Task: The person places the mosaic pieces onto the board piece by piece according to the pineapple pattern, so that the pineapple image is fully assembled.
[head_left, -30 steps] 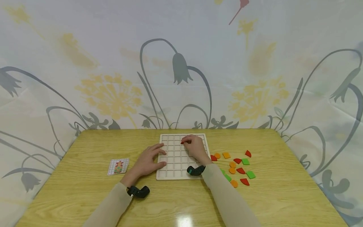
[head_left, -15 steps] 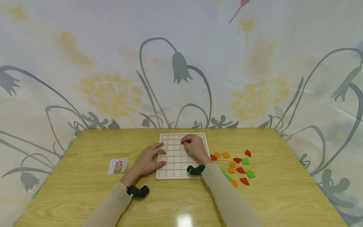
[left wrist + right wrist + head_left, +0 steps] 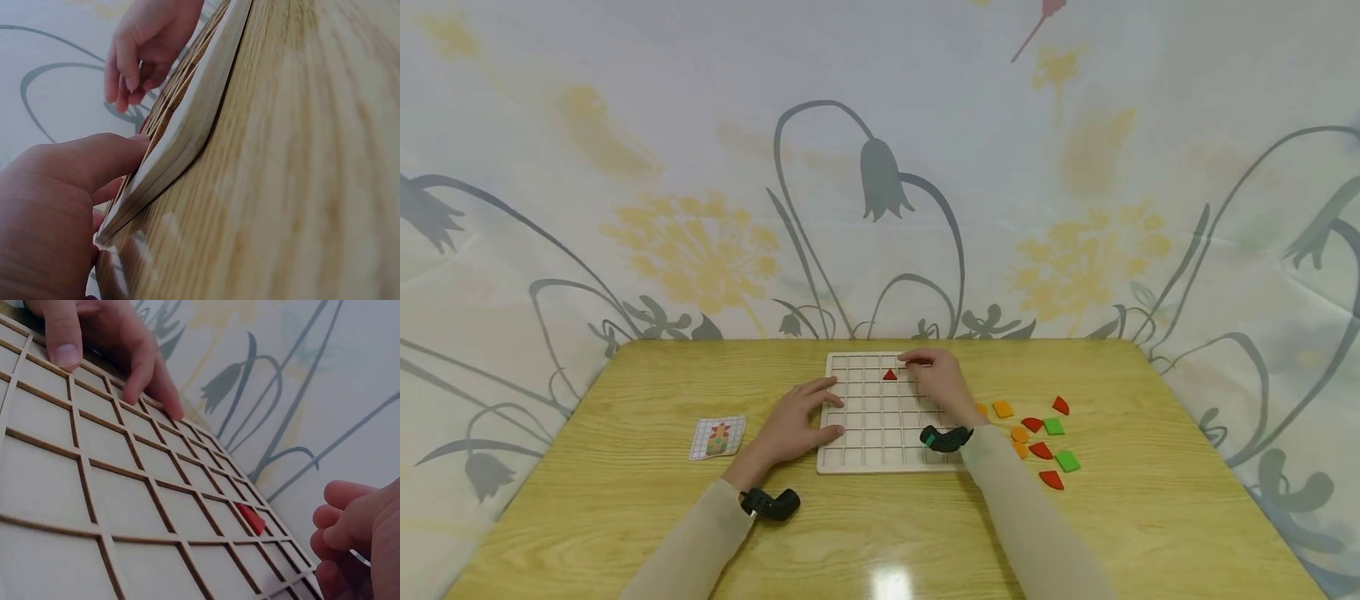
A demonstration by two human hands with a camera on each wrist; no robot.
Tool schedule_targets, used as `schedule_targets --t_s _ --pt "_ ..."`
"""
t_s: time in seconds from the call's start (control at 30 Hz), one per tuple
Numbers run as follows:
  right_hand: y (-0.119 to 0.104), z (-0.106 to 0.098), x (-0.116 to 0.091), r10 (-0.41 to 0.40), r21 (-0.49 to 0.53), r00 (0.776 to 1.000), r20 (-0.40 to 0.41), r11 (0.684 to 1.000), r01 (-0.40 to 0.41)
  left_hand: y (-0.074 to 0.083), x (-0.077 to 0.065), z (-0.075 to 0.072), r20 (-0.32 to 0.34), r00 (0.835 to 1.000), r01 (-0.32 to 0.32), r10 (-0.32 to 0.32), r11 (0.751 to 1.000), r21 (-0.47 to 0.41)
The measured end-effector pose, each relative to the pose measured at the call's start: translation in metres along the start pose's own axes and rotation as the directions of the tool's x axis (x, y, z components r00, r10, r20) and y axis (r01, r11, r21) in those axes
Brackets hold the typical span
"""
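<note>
Fingers spread, the left hand [image 3: 793, 425] touches the left edge of a pale wooden grid board [image 3: 872, 404] mid-frame. The right hand [image 3: 942, 382] curls loosely beside a red triangle [image 3: 890, 376].

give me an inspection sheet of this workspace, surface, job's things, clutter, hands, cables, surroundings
Surface: yellow wood-grain table, with a bright reflection near the front.
Job's things: pale square-celled wooden grid board, with a red triangular piece in one cell; white printed paper card left of it; flat red quarter-round pieces, orange pieces and green four-sided pieces lie loose to its right.
Clutter: nothing seen.
Left hand: touches the board's left edge.
Right hand: over the board's far right part, fingers bent; no piece made out in it.
Cables: nothing seen.
Surroundings: pale backdrop printed with grey and yellow flowers.
</note>
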State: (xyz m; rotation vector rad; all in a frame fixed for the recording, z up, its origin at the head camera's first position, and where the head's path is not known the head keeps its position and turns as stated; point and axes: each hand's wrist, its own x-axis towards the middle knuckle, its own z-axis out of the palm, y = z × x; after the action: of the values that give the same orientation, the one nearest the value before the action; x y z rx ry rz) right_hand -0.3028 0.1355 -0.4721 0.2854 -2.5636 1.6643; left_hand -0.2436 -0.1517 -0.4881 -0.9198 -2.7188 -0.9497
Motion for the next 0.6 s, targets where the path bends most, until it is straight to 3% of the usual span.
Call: schedule_targets --t_s 0.23,0.6 --pt "0.009 -0.044 -0.008 0.027 -0.083 0.998 0.054 0.996 -0.022 0.000 0.000 0.000 -0.001 1.000 0.012 -0.012 1.000 -0.002" --pt "0.032 -0.125 -0.039 0.015 -0.275 0.985 0.169 0.961 0.033 0.001 0.001 0.000 0.007 1.000 0.005 -0.005 1.000 -0.008"
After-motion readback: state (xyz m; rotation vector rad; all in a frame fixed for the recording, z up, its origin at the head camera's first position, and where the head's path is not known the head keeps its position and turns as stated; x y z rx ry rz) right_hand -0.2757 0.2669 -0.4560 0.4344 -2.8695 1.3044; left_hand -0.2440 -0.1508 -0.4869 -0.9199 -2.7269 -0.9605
